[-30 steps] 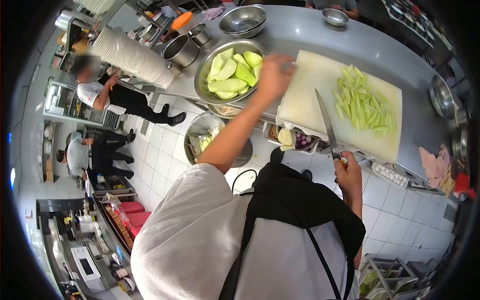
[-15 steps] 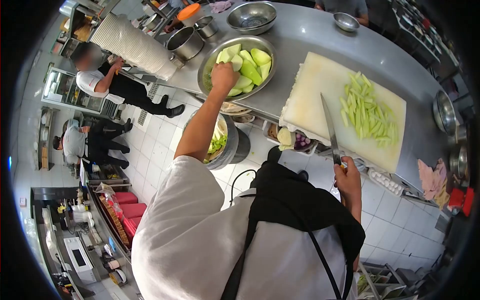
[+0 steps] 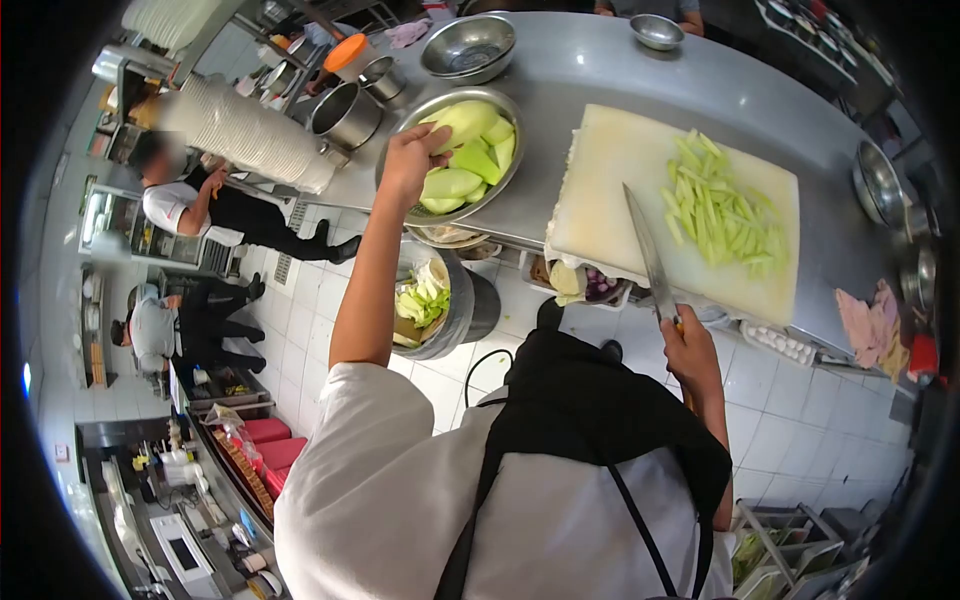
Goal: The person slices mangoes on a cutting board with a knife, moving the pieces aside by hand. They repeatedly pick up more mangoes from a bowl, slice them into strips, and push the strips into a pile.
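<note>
Green half, in left grip

The left hand, seen earlier at the edge of the cutting board, has been moved into the steel bowl, where a peeled green half appears to be gripped and raised.

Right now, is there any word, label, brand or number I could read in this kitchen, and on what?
No text is readable.
The cutting board, metal bowl and knife show no lettering; the shelf goods at lower left are too small and blurred to read.
</note>
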`<state>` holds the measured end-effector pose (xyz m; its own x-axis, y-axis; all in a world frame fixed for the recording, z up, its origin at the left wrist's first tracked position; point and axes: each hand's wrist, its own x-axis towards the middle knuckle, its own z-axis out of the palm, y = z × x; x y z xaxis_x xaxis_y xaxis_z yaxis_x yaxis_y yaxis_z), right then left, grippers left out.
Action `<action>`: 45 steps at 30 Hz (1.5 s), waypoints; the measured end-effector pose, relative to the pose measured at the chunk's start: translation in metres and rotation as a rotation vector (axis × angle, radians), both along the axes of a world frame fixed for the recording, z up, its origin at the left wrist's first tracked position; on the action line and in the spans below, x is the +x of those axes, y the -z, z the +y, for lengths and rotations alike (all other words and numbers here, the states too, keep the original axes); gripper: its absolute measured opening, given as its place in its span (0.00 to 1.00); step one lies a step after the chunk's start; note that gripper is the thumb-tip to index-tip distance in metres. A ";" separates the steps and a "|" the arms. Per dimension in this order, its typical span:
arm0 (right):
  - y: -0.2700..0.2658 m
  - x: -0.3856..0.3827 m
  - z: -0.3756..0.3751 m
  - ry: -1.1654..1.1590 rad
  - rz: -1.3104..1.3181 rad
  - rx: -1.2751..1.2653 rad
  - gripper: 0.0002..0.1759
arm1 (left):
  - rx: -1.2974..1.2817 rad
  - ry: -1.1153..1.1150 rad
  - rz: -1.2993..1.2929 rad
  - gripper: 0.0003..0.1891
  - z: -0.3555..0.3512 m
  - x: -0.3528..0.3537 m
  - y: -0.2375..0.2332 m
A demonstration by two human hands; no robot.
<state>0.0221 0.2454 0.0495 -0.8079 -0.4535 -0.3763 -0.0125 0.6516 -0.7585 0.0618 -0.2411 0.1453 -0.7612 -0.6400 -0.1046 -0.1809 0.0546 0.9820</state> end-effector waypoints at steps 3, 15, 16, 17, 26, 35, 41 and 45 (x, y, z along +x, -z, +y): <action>0.007 0.002 0.009 0.024 0.079 -0.024 0.19 | 0.049 0.195 -0.064 0.16 0.063 -0.019 -0.021; -0.029 0.011 0.023 0.046 0.058 0.137 0.19 | -0.100 0.612 -0.456 0.18 0.144 -0.130 0.082; -0.032 0.012 0.023 0.035 0.050 0.127 0.19 | -0.345 0.574 -0.428 0.18 0.147 -0.131 0.080; -0.034 0.013 0.022 0.034 0.049 0.140 0.19 | -0.590 0.530 -0.393 0.19 0.150 -0.131 0.078; -0.029 0.011 0.017 -0.017 0.051 0.214 0.20 | -1.068 0.679 0.206 0.15 0.170 -0.112 0.109; -0.058 0.019 0.017 -0.043 0.117 0.306 0.21 | -1.112 0.584 0.206 0.13 0.200 -0.085 0.110; -0.069 0.023 0.014 -0.067 0.110 0.332 0.22 | -1.122 0.534 0.243 0.12 0.190 -0.086 0.116; -0.074 0.022 0.010 -0.064 0.055 0.323 0.22 | -1.013 0.407 0.271 0.09 0.194 -0.085 0.121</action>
